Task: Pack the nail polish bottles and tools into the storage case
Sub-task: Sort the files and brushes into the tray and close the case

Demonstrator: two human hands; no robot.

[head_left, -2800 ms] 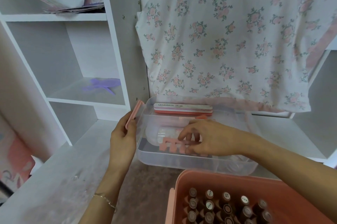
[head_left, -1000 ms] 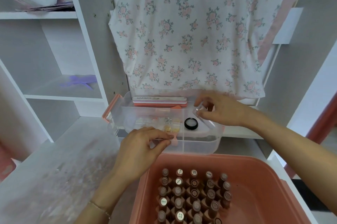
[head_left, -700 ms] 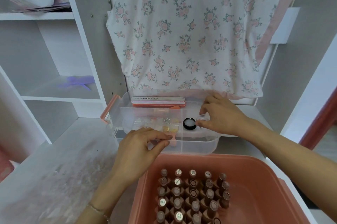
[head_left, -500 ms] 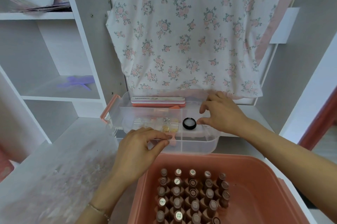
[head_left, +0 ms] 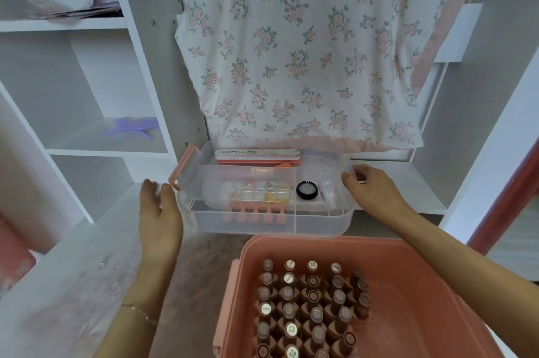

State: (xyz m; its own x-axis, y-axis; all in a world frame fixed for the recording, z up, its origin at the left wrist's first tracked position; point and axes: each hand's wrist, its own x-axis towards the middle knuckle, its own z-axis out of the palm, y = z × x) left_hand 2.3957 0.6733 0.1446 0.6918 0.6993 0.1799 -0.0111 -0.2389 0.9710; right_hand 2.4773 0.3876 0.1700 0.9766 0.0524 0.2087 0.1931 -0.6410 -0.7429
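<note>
A clear plastic tray [head_left: 320, 223] with a pink handle sits on the desk behind the pink storage case [head_left: 408, 284]. The case holds several brown-capped nail polish bottles [head_left: 309, 305] in rows. In the tray lie a nail file block [head_left: 256, 154], a pink toe separator [head_left: 256, 213], a clear box of nail decorations [head_left: 256, 191], a black round jar [head_left: 307, 190] and a small clear bottle [head_left: 328, 192]. My left hand [head_left: 159, 211] rests with straight fingers against the tray's left end. My right hand [head_left: 373, 192] pinches the tray's right rim.
A floral cloth [head_left: 306, 51] hangs over the back, just above the tray. White shelves [head_left: 87, 150] stand at the left, with a purple object [head_left: 131, 127] on one. The white desk top [head_left: 73, 284] runs along the left of the case.
My right hand set the small clear bottle into the tray's right compartment and moved to the right rim. My left hand left the toe separator and went to the tray's left end.
</note>
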